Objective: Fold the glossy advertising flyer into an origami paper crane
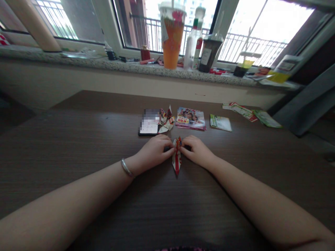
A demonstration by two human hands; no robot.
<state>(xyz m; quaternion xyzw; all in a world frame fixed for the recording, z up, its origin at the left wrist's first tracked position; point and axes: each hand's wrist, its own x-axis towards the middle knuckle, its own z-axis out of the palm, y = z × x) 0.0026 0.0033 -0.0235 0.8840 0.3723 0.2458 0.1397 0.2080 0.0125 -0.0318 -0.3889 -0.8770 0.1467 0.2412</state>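
A narrow folded paper [177, 161], red and white with a pointed lower end, lies on the brown table between my hands. My left hand [157, 149], with a silver bangle at the wrist, pinches its left edge near the upper part. From the other side, my right hand [196, 150] grips the right edge with thumb and fingers closed. Just beyond my left hand is a folded paper figure [166, 120] with pointed tips, touching a phone [149, 122] whose screen is lit and partly pixelated.
A stack of printed leaflets [191, 118] and a smaller green-white paper pile [220, 123] lie behind my right hand. Paper strips [243, 112] are at the far right. The stone windowsill [104, 62] holds an orange drink cup [172, 38], bottles, a dark cup [210, 52] and small items.
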